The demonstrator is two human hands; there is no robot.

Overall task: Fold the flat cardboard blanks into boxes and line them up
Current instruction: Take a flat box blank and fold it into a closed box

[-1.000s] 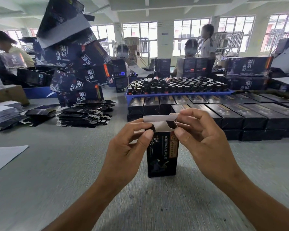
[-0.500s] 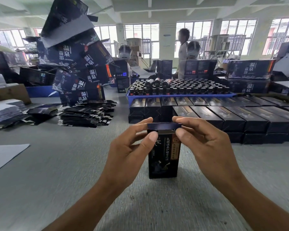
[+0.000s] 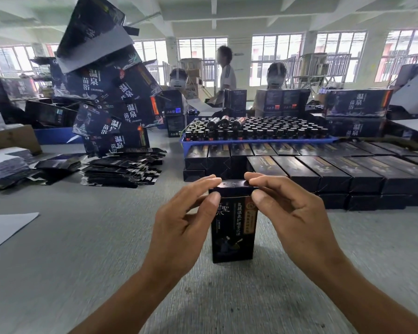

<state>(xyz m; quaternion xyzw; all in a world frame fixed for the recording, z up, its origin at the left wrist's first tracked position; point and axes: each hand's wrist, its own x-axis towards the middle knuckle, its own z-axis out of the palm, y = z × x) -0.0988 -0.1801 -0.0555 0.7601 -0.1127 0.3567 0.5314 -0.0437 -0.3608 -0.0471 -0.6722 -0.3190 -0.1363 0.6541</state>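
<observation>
2 hands' fingers (image 3: 211,182) at box (image 3: 233,233) top edge.

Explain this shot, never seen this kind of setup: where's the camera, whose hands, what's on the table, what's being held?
There is no machine here. One wide-angle camera sits on a person's head, looking forward and down, so the two arms coming in from the bottom are that person's own. The left hand and right hand pinch the top corners of a dark printed box standing upright on the grey table, its top flap down. Behind it lie rows of finished boxes, with a blue tray of small bottles further back. To the left is a pile of flat blanks. Other people work across the table.
</observation>
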